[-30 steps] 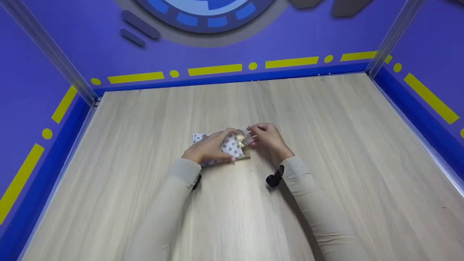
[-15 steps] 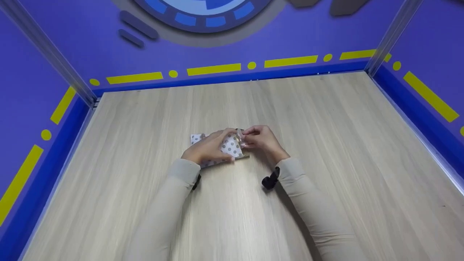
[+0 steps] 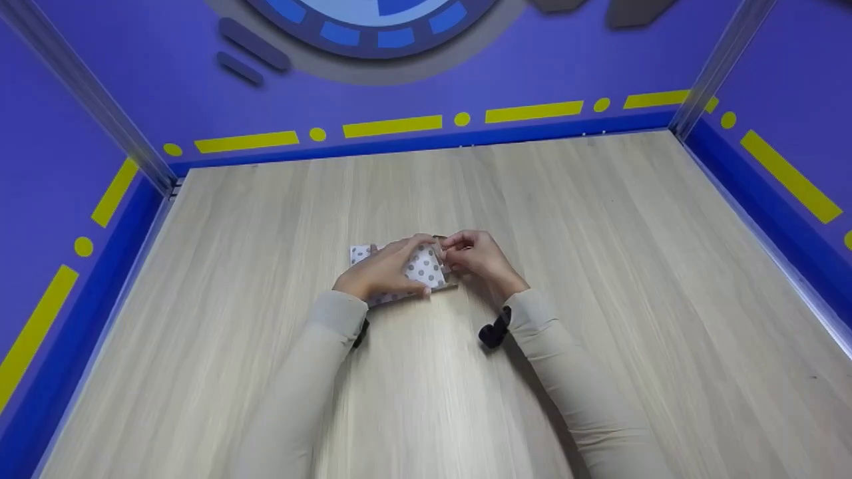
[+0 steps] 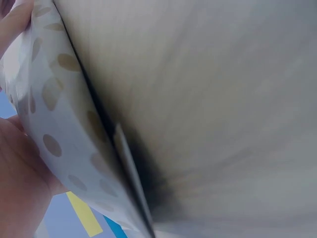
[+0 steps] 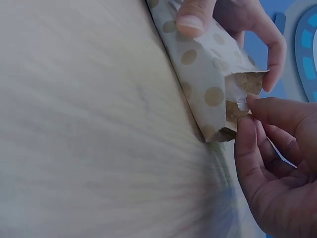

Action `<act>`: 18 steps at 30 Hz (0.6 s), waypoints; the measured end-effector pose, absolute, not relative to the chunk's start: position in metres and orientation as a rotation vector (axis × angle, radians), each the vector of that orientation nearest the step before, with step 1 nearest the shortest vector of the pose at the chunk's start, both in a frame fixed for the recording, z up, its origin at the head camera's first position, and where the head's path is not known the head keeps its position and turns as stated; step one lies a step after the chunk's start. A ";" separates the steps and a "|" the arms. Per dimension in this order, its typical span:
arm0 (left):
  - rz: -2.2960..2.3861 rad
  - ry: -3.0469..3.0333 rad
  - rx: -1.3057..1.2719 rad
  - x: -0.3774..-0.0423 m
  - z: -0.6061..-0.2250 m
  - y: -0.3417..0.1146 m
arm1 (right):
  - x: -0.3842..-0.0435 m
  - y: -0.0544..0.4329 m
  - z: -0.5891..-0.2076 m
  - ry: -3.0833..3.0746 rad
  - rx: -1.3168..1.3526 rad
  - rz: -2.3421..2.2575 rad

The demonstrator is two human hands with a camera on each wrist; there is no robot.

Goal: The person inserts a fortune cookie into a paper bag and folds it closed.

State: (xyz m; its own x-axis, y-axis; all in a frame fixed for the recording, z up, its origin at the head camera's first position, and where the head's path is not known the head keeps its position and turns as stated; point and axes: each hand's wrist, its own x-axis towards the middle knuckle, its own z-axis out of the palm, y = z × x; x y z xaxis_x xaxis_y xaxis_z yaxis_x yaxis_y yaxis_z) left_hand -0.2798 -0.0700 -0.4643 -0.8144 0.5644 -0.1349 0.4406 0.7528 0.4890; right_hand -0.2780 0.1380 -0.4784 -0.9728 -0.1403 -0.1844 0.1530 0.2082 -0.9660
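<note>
A white paper bag (image 3: 423, 267) with grey-brown dots lies on the table, its brown-lined mouth facing right. My left hand (image 3: 386, 269) grips it from above, thumb on the near side and fingers at the far edge. In the right wrist view the left thumb (image 5: 192, 22) presses on the dotted paper. At the mouth, my right hand (image 3: 480, 256) pinches a shiny, clear plastic wrapper (image 5: 242, 105) between thumb and forefinger. Most of the wrapper is hidden inside the bag. The left wrist view shows the bag's dotted side (image 4: 52, 99) and a folded paper edge.
The pale wooden table (image 3: 599, 266) runs out on all sides of the bag. Blue-purple walls (image 3: 426, 86) with yellow dashes stand at the back, left and right. A black wrist camera (image 3: 494, 331) sits under the right cuff.
My right hand has moved left to the bag's mouth, and the clear wrapper with something pale yellow in it has gone into the bag. The left hand keeps its grip.
</note>
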 end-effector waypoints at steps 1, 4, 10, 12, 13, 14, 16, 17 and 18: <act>0.648 2.675 0.788 -0.279 -0.464 -0.070 | -0.278 0.138 -0.479 2.259 0.005 -1.836; 0.649 2.673 0.793 -0.279 -0.463 -0.070 | -0.278 0.139 -0.479 2.245 -0.002 -1.854; 0.653 2.674 0.785 -0.279 -0.463 -0.069 | -0.277 0.140 -0.479 2.226 -0.023 -1.861; 0.658 2.675 0.792 -0.279 -0.463 -0.070 | -0.277 0.140 -0.478 2.221 -0.012 -1.845; 0.657 2.676 0.792 -0.280 -0.464 -0.070 | -0.276 0.141 -0.477 2.212 -0.003 -1.842; 0.658 2.677 0.790 -0.280 -0.464 -0.070 | -0.276 0.141 -0.476 2.199 0.002 -1.848; 0.659 2.677 0.787 -0.279 -0.464 -0.070 | -0.276 0.141 -0.476 2.159 0.010 -1.871; 0.658 2.677 0.785 -0.279 -0.464 -0.070 | -0.277 0.141 -0.476 2.139 0.003 -1.879; 0.658 2.675 0.781 -0.279 -0.463 -0.070 | -0.278 0.141 -0.475 2.117 -0.003 -1.885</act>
